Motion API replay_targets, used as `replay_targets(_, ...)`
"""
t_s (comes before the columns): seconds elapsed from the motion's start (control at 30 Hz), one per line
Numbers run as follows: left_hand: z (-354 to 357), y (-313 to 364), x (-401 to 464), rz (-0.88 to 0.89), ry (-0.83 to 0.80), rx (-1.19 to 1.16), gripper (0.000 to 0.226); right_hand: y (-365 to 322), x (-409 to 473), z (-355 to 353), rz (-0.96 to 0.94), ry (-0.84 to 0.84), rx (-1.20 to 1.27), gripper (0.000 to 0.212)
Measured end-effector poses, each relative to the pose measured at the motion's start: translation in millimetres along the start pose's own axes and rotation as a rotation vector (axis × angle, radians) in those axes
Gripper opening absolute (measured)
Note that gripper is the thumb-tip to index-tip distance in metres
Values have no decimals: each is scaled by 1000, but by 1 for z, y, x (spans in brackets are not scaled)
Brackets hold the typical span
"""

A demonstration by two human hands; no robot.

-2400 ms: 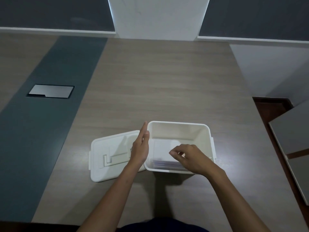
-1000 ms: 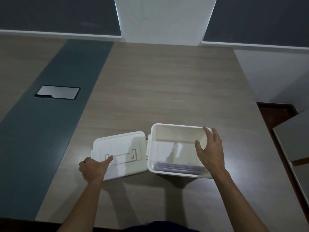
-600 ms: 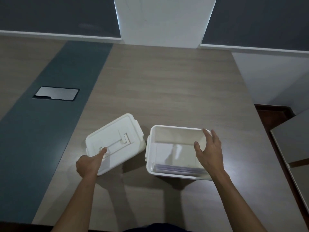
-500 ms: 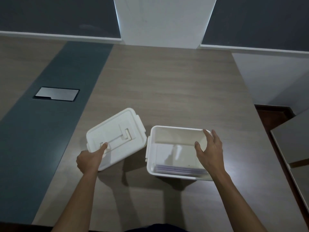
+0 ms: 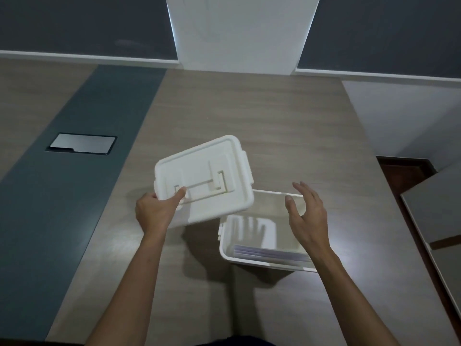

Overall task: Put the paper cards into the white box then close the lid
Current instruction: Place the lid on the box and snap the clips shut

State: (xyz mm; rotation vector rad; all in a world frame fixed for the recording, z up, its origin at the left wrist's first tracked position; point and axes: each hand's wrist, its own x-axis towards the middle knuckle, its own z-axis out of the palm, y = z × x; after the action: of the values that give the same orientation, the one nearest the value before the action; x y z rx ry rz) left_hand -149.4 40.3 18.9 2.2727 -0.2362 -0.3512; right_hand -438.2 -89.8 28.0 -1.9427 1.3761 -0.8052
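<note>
The white box [image 5: 225, 254] stands open on the wooden table, right of centre. A stack of paper cards [image 5: 269, 252] lies flat inside along its near wall. My left hand [image 5: 157, 211] grips the near-left edge of the white lid [image 5: 203, 181], thumb on top by the folded handle. The lid is in the air, tilted, and its right corner overlaps the box's far-left corner. My right hand [image 5: 307, 217] hovers above the right half of the box with fingers spread, touching nothing.
A dark grey strip [image 5: 62, 186] runs down the table on the left, with a metal hatch plate [image 5: 82, 144] set in it. The table's right edge [image 5: 389, 208] drops to a dark floor beside another grey surface [image 5: 439, 211]. A wall stands behind.
My left hand has lifted the lid off the table and carried it up and right, over the box's corner. My right hand has left the box's right wall and risen above it.
</note>
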Motion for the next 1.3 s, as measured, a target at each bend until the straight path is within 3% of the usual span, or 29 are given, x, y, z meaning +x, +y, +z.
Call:
replay_targets(0.33, 47, 23, -53, 185, -173, 128, 76, -8, 0, -13, 173, -14, 383, 42)
replay_targets(0.73, 61, 31, -110, 353, -232, 336, 94, 31, -17, -40, 310, 56, 131, 65)
replay_targets(1.0, 61, 16, -114, 369, -278, 467, 100, 43, -34, -34, 377, -10, 127, 55)
replay_targets(1.3, 62, 13, -109, 329, -386, 403, 101, 48, -38, -30, 374, -59, 99, 47)
